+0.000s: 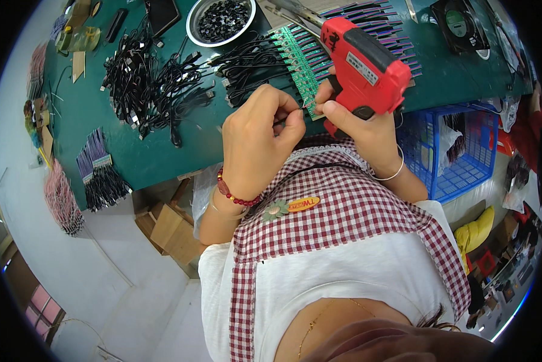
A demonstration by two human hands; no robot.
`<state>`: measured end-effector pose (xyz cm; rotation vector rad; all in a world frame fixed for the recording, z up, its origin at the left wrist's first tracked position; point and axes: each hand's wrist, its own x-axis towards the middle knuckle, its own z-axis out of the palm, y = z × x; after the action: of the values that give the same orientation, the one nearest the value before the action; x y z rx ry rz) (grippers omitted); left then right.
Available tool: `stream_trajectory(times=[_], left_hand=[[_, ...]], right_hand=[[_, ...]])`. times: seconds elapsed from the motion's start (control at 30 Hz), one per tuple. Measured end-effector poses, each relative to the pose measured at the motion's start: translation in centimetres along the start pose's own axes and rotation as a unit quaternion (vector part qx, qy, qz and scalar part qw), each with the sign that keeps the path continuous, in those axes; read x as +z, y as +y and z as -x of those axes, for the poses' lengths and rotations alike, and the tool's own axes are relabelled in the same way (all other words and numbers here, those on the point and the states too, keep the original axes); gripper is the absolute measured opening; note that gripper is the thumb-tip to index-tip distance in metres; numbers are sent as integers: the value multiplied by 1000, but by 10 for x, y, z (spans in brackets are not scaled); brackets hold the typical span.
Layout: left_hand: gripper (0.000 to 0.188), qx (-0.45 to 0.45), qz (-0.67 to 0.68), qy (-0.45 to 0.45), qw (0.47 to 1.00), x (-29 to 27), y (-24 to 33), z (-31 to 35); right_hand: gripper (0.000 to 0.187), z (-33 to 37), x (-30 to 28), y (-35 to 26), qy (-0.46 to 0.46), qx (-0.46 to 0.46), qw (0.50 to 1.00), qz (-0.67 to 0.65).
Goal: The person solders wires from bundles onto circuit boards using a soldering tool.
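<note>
My right hand (367, 130) is wrapped round the grip of a red soldering gun (367, 66) with a dark top, whose metal front end points to the far left over the table. Its thumb and a fingertip come together beside the near end of a green circuit board panel (304, 69). Close by on the left, my left hand (262, 139) is closed in a pinch on a thin black cable at the panel's near edge. The cable's tip is mostly hidden by the fingers. Black cables (253, 66) run along the panel's left side, and multicoloured wires (373, 24) fan out to its right.
Loose black cables (141, 78) are heaped on the green table (132, 163) at left. A metal bowl (191, 27) of small black parts stands at the back, a black fan (458, 27) at back right. Below the table's right edge sits a blue crate (464, 184).
</note>
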<state>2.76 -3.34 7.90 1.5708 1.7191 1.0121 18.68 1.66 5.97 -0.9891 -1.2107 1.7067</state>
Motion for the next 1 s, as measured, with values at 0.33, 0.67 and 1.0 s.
stream_trajectory(times=[0.33,0.67,1.0], left_hand=[[9,16,-10,5,1000,10,-6,0],[9,25,-21,-11,999,11,-9,-1],[9,108,-95,50,988,24,-40,-28]], right_hand=[[20,0,-2,12,12,73,997,20],[18,-2,-5,16,11,63,998,26],[42,2,-22,10,47,46,996,54]])
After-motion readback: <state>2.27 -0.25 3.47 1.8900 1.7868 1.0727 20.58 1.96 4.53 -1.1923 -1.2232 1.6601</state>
